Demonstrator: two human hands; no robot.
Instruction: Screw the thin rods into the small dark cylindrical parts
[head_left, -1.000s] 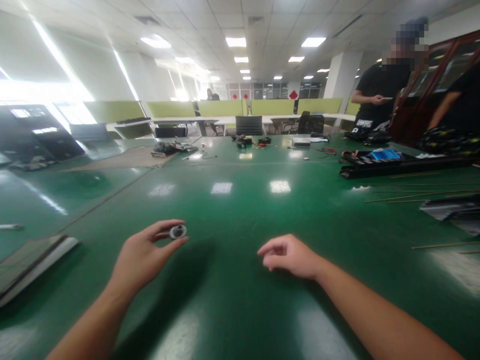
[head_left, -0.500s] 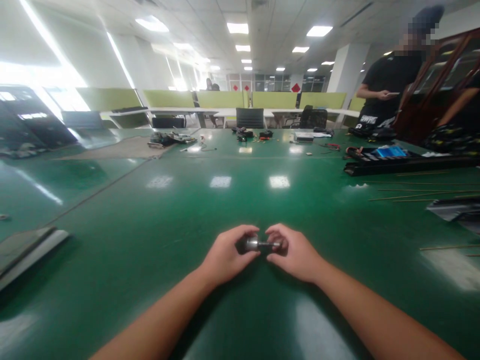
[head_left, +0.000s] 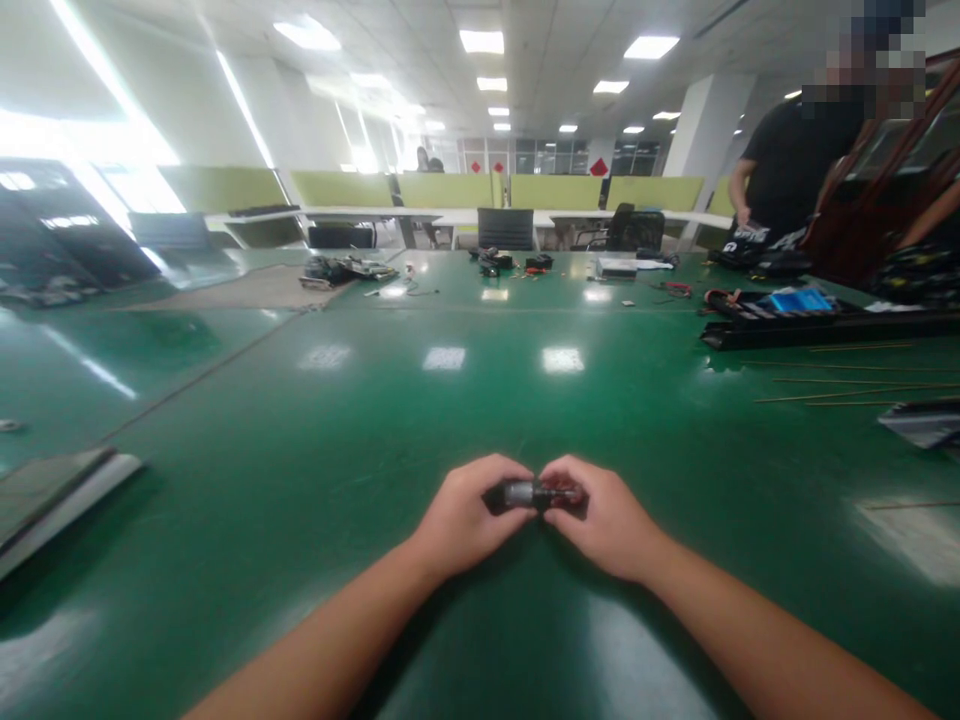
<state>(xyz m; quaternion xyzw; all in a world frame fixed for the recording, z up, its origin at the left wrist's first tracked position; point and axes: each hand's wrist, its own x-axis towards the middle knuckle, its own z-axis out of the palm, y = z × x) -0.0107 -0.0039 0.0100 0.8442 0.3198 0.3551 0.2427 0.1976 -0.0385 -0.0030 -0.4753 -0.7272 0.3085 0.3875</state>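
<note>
A single view is taken from the head, directed forward and slightly down across the table [head_left: 420,410]; the left hand [head_left: 469,515] and right hand [head_left: 609,518] are seen close, the desks [head_left: 448,217] far off.

Ceiling lights [head_left: 482,42] shone on the green table [head_left: 375,410]. To the right I saw thin rods [head_left: 862,381] near a black rail [head_left: 780,333], with a blue item [head_left: 801,300] behind it. Past the far edge stood a chair [head_left: 505,229], partitions [head_left: 555,191] and, at right, a person [head_left: 799,150] in black.
</note>
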